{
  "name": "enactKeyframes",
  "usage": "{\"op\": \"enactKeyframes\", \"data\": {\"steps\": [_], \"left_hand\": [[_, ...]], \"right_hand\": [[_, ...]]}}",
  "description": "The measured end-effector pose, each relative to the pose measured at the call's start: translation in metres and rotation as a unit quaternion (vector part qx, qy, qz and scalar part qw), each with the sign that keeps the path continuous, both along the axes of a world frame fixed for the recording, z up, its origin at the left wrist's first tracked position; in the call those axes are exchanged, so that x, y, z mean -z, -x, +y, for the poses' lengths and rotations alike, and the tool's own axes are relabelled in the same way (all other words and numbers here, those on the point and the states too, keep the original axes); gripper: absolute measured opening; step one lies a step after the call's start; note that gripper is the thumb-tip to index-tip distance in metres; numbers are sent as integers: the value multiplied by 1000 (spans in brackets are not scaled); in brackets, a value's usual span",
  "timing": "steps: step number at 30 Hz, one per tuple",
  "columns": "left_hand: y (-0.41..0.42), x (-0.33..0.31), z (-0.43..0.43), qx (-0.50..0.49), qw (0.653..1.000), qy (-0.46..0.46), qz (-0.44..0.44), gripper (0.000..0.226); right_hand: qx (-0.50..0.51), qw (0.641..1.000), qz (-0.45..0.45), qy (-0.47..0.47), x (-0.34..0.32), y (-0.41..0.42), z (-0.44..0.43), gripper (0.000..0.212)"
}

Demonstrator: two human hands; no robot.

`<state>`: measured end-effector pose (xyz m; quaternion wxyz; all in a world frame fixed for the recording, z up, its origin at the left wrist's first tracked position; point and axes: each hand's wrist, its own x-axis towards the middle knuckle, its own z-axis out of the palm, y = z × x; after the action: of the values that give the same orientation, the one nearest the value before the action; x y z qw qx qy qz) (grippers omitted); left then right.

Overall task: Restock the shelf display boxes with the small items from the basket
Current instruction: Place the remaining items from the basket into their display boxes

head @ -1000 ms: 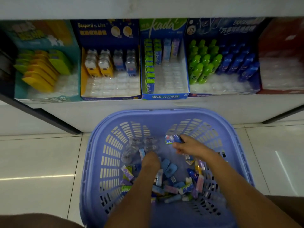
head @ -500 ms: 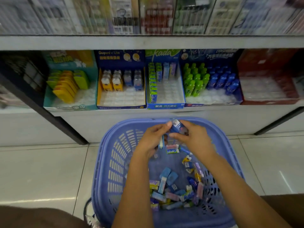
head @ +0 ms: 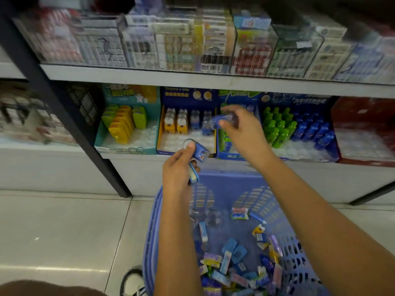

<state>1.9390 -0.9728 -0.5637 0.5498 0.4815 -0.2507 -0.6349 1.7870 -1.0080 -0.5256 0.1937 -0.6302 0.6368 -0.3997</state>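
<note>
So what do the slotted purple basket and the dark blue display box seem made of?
The slotted purple basket looks like moulded plastic, fairly matte: uniform colour, cut slots. The dark blue display box seems printed cardboard: flat header panel with graphics; finish unclear.

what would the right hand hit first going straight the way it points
Likely the blue figures in the dark blue box; the right hand aims its item there, depth unclear.

Two blue items (head: pixel 199 151) held before navy display box (head: pixel 188 141), others littering the purple basket (head: pixel 149 242).
</note>
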Motion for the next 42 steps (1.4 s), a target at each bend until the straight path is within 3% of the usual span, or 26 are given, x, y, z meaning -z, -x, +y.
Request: {"op": "enactKeyframes", "data": {"steps": [4,8,17,27,31,35,37,39,40,42], "left_hand": [[-21,10,-6,-72,992,-19,-100,27],[-30,14,-7,-91,993,-30,-69,31],[-36,22,-16,-96,993,-52,-35,28],[-38,21,-18,-92,994,-51,-36,27],[-37,17,-18,-90,994,-50,-38,30],[-35,11,-14,-81,994,-50,-56,32],[-34,8,-10,-81,995,-40,-52,31],[-33,6,-7,-86,995,-25,-46,31],[-32,4,-6,-90,995,-17,-43,31],[-32,1,-5,-92,995,-2,-43,26]], "right_hand": [[-59,993,101,-34,-9,-26,-52,26],[-83,957,257,-108,4,-39,-87,30],[-90,936,333,-76,15,-41,-93,42],[-79,907,389,-139,6,-44,-98,35],[-42,870,480,-102,12,-47,-91,38],[-71,823,555,-104,8,-49,-79,44],[-96,865,484,-96,6,-46,-66,50],[-103,952,282,-61,1,-44,-48,39],[-109,979,161,-66,-4,-43,-38,30],[-143,980,-16,-135,-14,-43,-18,24]]}}
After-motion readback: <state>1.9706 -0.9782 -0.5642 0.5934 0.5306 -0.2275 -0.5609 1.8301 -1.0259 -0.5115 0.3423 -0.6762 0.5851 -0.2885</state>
